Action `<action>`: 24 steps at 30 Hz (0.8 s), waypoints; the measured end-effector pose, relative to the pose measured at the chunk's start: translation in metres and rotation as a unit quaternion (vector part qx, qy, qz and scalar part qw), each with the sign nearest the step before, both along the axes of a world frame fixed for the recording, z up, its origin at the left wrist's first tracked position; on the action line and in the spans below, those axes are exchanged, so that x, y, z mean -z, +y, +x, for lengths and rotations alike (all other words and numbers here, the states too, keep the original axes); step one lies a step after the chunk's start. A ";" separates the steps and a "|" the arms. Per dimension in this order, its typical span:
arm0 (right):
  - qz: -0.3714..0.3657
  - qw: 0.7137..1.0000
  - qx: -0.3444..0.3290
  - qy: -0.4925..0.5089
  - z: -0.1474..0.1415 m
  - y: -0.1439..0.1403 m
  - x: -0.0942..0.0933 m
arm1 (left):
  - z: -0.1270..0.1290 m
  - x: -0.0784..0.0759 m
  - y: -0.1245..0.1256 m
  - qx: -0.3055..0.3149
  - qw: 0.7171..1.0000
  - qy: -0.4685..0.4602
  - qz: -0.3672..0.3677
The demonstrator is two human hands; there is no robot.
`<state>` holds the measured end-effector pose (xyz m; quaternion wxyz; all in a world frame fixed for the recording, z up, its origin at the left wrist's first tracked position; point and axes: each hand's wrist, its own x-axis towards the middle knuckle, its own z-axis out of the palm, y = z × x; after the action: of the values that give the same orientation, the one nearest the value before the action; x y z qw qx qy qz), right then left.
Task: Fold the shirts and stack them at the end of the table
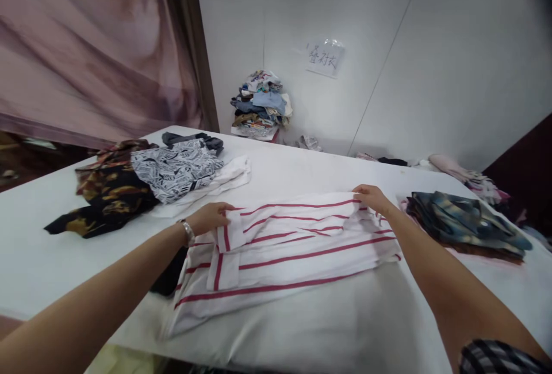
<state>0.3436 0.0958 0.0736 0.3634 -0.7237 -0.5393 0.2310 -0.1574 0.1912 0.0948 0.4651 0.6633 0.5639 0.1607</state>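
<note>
A white shirt with red stripes lies partly folded across the near side of the table, its layers overlapping. Pinched at the upper left end of the folded layer, near the cuff-like band, is my left hand, with a bracelet on its wrist. At the shirt's upper right edge, my right hand grips the cloth between thumb and fingers. Between the two hands the top edge of the fabric runs fairly straight, with some creases below it. A dark item is partly hidden behind my left forearm and the shirt.
Loose garments, including a black-and-white printed one and a dark patterned one, are heaped on the left of the white table. Folded clothes lie at the right. A tall clothes stack stands by the wall beside a paper sign.
</note>
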 end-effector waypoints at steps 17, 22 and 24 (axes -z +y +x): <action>-0.055 0.967 0.024 -0.246 -0.013 0.011 0.019 | -0.006 0.022 0.013 -0.048 0.935 0.290 0.200; -0.015 0.979 0.018 -0.203 -0.021 0.010 0.027 | 0.009 0.022 -0.005 0.026 0.888 0.337 0.313; -0.006 0.981 0.030 -0.190 -0.022 0.012 0.030 | 0.017 0.030 -0.010 0.070 0.867 0.337 0.360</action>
<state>0.3219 0.1073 0.0433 0.2568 -0.7723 -0.5753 0.0816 -0.1401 0.1814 0.0650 -0.0143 0.8359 0.5418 0.0864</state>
